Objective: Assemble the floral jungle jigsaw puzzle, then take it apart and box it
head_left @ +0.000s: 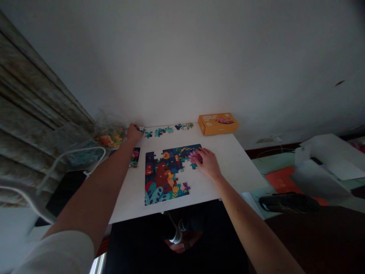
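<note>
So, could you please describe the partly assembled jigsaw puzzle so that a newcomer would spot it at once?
Find the white table by the wall. The jigsaw puzzle lies mid-table, the right hand over its upper right part. Unlike the puzzle pieces along the wall and the small picture card at left, it is a large joined sheet showing a brown animal.

A home interior is indicated by the patterned curtain (19,102), the plain wall (159,57), and the white table (238,167) bearing a partly assembled jigsaw puzzle (163,173) and an orange puzzle box (218,128).
</note>
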A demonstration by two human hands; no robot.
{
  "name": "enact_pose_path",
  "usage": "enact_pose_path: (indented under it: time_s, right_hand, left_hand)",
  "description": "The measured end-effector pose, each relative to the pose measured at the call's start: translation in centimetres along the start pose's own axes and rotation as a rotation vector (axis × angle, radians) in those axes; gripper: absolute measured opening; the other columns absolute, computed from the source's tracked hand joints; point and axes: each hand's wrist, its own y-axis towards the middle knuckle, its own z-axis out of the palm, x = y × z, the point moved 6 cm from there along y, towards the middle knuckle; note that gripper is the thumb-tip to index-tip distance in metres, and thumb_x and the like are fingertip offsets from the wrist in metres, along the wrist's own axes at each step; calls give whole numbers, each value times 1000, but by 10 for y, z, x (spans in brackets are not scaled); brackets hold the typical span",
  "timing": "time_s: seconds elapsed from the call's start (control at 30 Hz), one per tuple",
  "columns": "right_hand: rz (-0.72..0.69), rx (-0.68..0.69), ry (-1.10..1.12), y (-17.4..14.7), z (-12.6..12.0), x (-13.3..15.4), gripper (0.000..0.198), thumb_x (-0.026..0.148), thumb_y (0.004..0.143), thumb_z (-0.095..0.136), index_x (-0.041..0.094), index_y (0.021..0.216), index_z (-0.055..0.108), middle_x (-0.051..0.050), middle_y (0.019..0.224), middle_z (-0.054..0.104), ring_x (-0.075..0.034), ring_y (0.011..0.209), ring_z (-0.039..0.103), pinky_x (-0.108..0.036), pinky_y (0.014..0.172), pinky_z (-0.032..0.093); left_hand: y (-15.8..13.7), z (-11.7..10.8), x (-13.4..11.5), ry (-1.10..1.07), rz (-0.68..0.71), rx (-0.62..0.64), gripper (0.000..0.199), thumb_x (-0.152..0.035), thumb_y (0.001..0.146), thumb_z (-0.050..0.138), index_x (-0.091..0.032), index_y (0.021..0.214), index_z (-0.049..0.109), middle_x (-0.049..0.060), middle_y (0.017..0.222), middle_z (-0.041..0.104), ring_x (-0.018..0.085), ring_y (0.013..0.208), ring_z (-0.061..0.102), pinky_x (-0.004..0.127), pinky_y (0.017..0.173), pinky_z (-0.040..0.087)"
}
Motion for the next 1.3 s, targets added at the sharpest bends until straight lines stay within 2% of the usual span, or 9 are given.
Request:
enact_pose_path:
  time_s: [0.17, 0.27, 0.37, 0.5, 0.63, 0.73, 0.87, 0.97, 1.3]
  right_hand:
    - [8, 4, 13, 0, 1, 0, 37, 36, 97, 57, 21, 129, 69, -13, 142, 64, -32, 131, 55, -52, 110, 42]
    - [8, 1, 19, 0, 1, 0, 36, 36, 97, 58, 20, 128, 69, -13, 141, 64, -32, 131, 55, -52, 110, 42]
    - [0, -20, 26, 0, 0, 1, 35, 35, 97, 59, 18, 126, 70, -13, 139, 65, -32, 131, 56, -51, 110, 44]
    - [-36, -76, 51, -1, -4, 2, 32, 35, 97, 59, 18, 122, 71, -14, 134, 68, -32, 127, 58, -50, 109, 45]
    - [-102, -126, 110, -5, -15, 8, 32, 32, 97, 58, 19, 125, 67, -13, 122, 72, -30, 115, 63, -48, 103, 50]
    - [-145, -162, 124, -8, -24, 15, 39, 31, 95, 60, 18, 132, 63, -14, 119, 72, -30, 110, 64, -48, 100, 52]
    - [-192, -181, 133, -11, -27, 20, 52, 33, 93, 65, 18, 142, 56, -15, 131, 68, -32, 118, 61, -49, 102, 52]
    - [-197, -179, 140, -11, -25, 19, 49, 34, 93, 65, 19, 139, 60, -14, 138, 65, -32, 121, 60, -51, 104, 52]
    - [-132, -134, 175, -10, -21, 12, 39, 30, 93, 64, 23, 131, 65, -13, 132, 67, -30, 121, 61, -50, 106, 51]
  left_hand:
    - [-16, -10, -2, -187, -24, -116, 35, -10, 74, 70, -20, 106, 60, 3, 95, 68, 19, 92, 67, 29, 82, 52]
    - [-47, -10, -8, -348, -1, -145, 33, -13, 73, 69, -20, 105, 63, 1, 91, 67, 17, 85, 67, 27, 77, 52]
    - [-98, 2, -21, -538, 63, -38, 35, -15, 69, 71, -19, 104, 66, -1, 84, 66, 15, 77, 67, 26, 74, 52]
    - [-177, 32, -43, -689, 119, 207, 36, -21, 71, 73, -23, 108, 69, -3, 83, 66, 15, 72, 67, 25, 67, 53]
    - [-223, 54, -68, -726, 131, 299, 33, -15, 72, 73, -22, 104, 71, -2, 81, 67, 13, 70, 64, 24, 66, 52]
    - [-235, 65, -91, -716, 150, 315, 32, -11, 73, 72, -21, 103, 72, 0, 86, 70, 14, 74, 65, 26, 71, 53]
    - [-242, 81, -121, -665, 156, 352, 32, -4, 72, 70, -20, 100, 71, 3, 89, 73, 17, 82, 68, 30, 80, 55]
    - [-246, 91, -134, -648, 148, 380, 33, -4, 73, 67, -22, 100, 71, 4, 88, 73, 19, 83, 69, 34, 80, 56]
    - [-248, 104, -130, -647, 195, 457, 36, -11, 78, 70, -32, 107, 69, 11, 98, 73, 21, 81, 72, 40, 76, 60]
